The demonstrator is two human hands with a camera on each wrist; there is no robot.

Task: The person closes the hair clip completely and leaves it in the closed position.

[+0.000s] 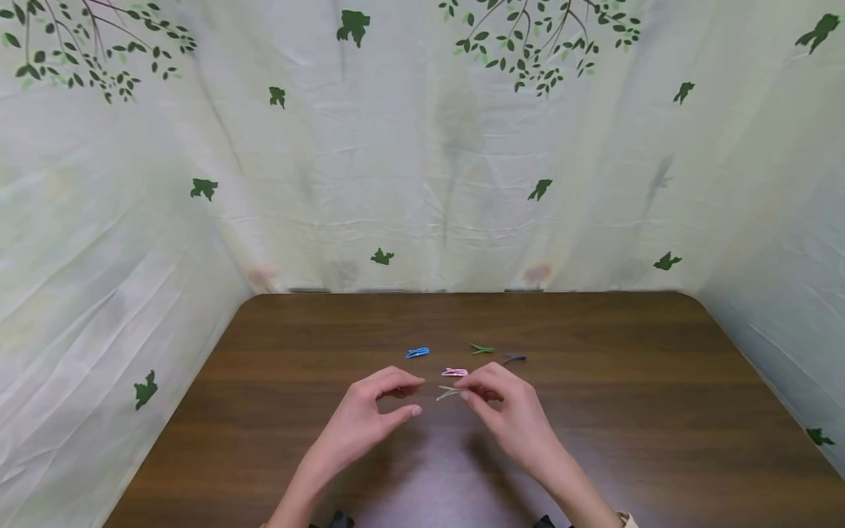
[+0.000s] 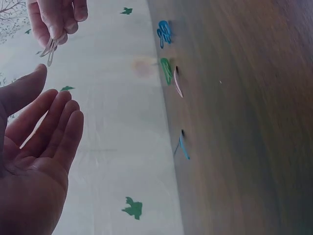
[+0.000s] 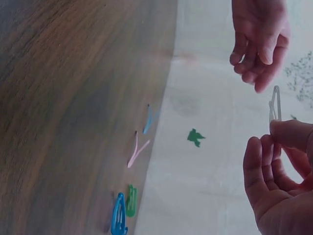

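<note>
Between thumb and fingers, my right hand point(image 1: 513, 411) pinches a pale, whitish snap hair clip point(image 1: 447, 392) above the table. The clip's two arms are spread apart and point toward my left hand point(image 1: 361, 418). That left hand is held out with thumb and fingers parted, nothing between them. In the right wrist view the hair clip point(image 3: 275, 105) stands up from the thumb and fingertips, with the left hand point(image 3: 260, 44) beyond its tip. Seen from the left wrist, the clip point(image 2: 50, 51) is just past my left thumb.
On the brown wooden table point(image 1: 297, 337) lie a light blue hair clip point(image 1: 417, 353), a pink one point(image 1: 454, 372), a green one point(image 1: 482, 349) and a darker blue one point(image 1: 515, 358), all beyond my hands. A white curtain point(image 1: 409, 169) with green leaf prints hangs behind the table and along its sides.
</note>
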